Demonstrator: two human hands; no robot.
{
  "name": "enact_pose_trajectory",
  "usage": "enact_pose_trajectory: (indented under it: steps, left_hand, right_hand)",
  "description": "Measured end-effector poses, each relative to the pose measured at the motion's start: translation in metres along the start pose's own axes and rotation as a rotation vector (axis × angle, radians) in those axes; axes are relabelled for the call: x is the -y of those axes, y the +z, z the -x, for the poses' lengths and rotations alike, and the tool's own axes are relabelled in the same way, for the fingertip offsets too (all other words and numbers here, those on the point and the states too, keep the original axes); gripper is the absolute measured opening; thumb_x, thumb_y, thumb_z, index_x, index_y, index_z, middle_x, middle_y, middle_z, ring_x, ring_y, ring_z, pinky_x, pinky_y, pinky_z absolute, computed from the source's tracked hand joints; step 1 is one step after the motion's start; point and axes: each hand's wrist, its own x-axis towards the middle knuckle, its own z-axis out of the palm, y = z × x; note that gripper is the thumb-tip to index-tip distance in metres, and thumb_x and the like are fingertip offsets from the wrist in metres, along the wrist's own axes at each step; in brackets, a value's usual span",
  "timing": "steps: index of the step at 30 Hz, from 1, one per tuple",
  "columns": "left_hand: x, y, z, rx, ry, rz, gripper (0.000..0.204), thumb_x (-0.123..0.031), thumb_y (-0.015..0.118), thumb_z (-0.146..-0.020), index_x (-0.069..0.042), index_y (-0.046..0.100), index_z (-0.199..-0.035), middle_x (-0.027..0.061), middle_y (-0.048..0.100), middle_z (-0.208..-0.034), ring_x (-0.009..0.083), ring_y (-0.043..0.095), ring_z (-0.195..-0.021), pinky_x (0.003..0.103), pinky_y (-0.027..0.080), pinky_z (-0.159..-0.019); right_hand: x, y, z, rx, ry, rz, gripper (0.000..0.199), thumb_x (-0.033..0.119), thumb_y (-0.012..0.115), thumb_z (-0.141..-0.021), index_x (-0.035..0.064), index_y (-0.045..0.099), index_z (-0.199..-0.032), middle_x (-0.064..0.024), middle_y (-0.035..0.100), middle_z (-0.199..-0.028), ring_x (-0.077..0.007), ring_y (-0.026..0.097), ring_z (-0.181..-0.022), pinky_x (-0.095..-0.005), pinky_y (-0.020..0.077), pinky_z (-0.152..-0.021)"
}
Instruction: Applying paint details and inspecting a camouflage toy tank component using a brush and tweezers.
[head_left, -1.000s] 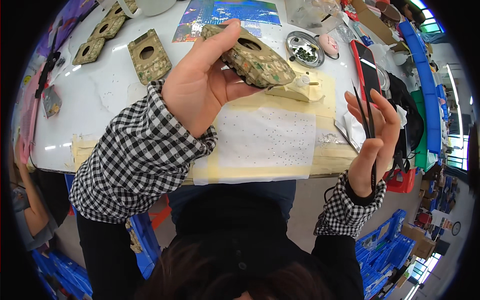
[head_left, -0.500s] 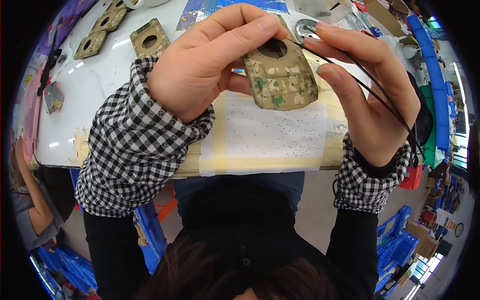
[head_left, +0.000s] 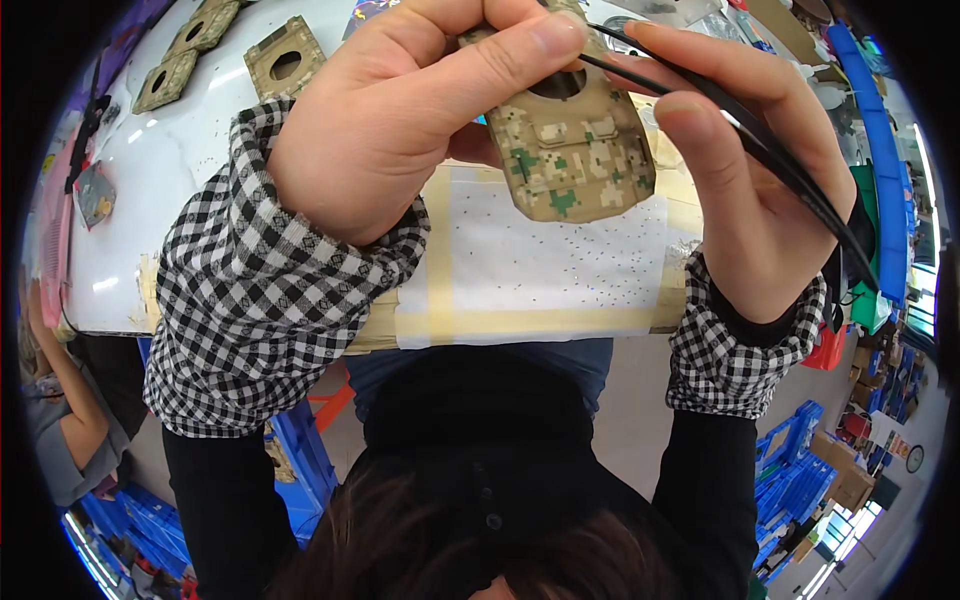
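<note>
Holding: both hands are raised close under the camera, above the worktop point(head_left: 200, 215), with 1 camouflage pouch piece between them.
Left hand point(head_left: 400, 130): curled tight round the camouflage pouch piece point(head_left: 575, 150), thumb laid across its top edge, fingers behind it; clenched on the piece.
Right hand point(head_left: 745, 190): fingers bent and close together, pinching a thin black cord point(head_left: 790, 170) that runs from near the piece's round hole down past the wrist; its fingertips sit just beside the piece's right edge, whether touching it I cannot tell.
Camouflage pouch piece: tan with green and brown patches, rounded lower corners, 1 round hole near its top, held roughly upright and facing the camera.
Sleeves: black-and-white check cuffs on both wrists.
Taped sheet point(head_left: 540, 270): white dotted sheet edged with tan tape, flat on the worktop under the hands.
Spare pieces point(head_left: 285, 65): 3 more camouflage pieces with holes lie on the worktop at upper left, well apart from the hands.
</note>
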Motion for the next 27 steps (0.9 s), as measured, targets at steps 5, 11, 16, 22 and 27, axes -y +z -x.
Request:
enact_pose_trajectory:
  steps: [5, 11, 16, 22, 27]
  left_hand:
    - [0.0, 0.014, -0.004, -0.255, 0.026, 0.077, 0.016, -0.022, 0.054, -0.097, -0.006, 0.056, -0.094, -0.0018, 0.058, -0.08, 0.0044, 0.051, -0.069, 0.017, 0.041, -0.061]
    - [-0.007, 0.006, 0.001, -0.07, -0.101, 0.035, 0.019, -0.023, 0.053, -0.097, -0.005, 0.058, -0.094, -0.0024, 0.059, -0.082, 0.0037, 0.05, -0.072, 0.017, 0.041, -0.065]
    - [0.006, -0.001, -0.005, -0.128, 0.047, -0.219, 0.022, -0.026, 0.052, -0.098, -0.006, 0.058, -0.091, -0.004, 0.058, -0.081, 0.0026, 0.047, -0.069, 0.017, 0.038, -0.061]
    - [-0.018, -0.005, -0.002, -0.08, -0.164, -0.091, 0.021, -0.027, 0.05, -0.098, -0.008, 0.059, -0.093, -0.0023, 0.059, -0.082, 0.0042, 0.052, -0.067, 0.018, 0.044, -0.059]
    - [0.006, -0.003, -0.008, -0.397, -0.099, -0.008, 0.022, -0.028, 0.051, -0.098, -0.008, 0.059, -0.097, -0.0001, 0.062, -0.088, 0.0066, 0.061, -0.074, 0.022, 0.053, -0.067]
  right_hand:
    - [-0.004, -0.004, 0.0, -0.011, 0.034, -0.035, 0.031, 0.02, 0.051, -0.096, -0.008, 0.059, -0.107, -0.0209, 0.067, -0.1, -0.0235, 0.067, -0.092, -0.0304, 0.0506, -0.085]
    - [-0.002, 0.001, -0.002, 0.033, 0.082, -0.203, 0.034, 0.024, 0.05, -0.097, -0.0078, 0.059, -0.106, -0.0214, 0.067, -0.099, -0.025, 0.067, -0.091, -0.0322, 0.0513, -0.085]
    - [-0.005, 0.002, 0.0, 0.021, 0.107, -0.229, 0.036, 0.025, 0.048, -0.098, -0.009, 0.058, -0.108, -0.0225, 0.066, -0.102, -0.0269, 0.067, -0.091, -0.0334, 0.0519, -0.086]
    - [-0.01, -0.009, 0.009, -0.147, 0.078, -0.14, 0.047, 0.031, 0.044, -0.099, -0.0137, 0.054, -0.112, -0.0245, 0.062, -0.104, -0.033, 0.066, -0.093, -0.0413, 0.0512, -0.09]
    - [-0.003, -0.01, 0.039, -0.137, 0.138, -0.233, 0.038, 0.026, 0.06, -0.089, -0.0091, 0.062, -0.102, -0.0195, 0.065, -0.095, -0.0264, 0.063, -0.087, -0.0344, 0.0476, -0.082]
